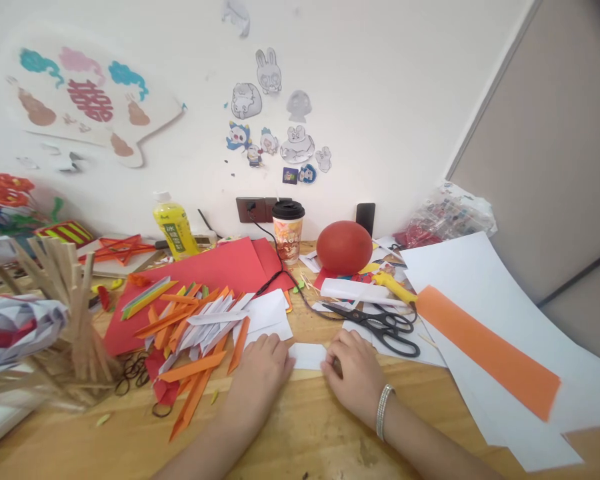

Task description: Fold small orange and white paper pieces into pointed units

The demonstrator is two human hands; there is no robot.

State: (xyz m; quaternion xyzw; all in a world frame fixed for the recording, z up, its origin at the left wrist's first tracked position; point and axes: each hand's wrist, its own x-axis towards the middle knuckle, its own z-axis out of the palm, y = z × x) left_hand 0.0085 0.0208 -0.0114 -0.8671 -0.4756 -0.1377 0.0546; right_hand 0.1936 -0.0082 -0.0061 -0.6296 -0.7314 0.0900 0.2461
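A small folded strip of white paper (pixel 307 356) lies flat on the wooden table in front of me. My left hand (pixel 261 368) is closed on its left end, with the fingertips partly hidden behind the knuckles. At the right end, my right hand (pixel 356 373), with a sparkling bracelet on the wrist, pinches the paper between thumb and curled fingers. Left of my left hand lies a heap of folded orange and white paper strips (pixel 205 327). Black-handled scissors (pixel 380 323) rest just beyond my right hand, on white paper scraps.
Large white sheets (pixel 480 320) with an orange paper strip (pixel 490 353) cover the right side. At the back stand a yellow drink bottle (pixel 174 227), a lidded cup (pixel 288 233) and a red balloon (pixel 344 247). Red paper (pixel 205 263) and bundled wooden sticks (pixel 80 300) occupy the left.
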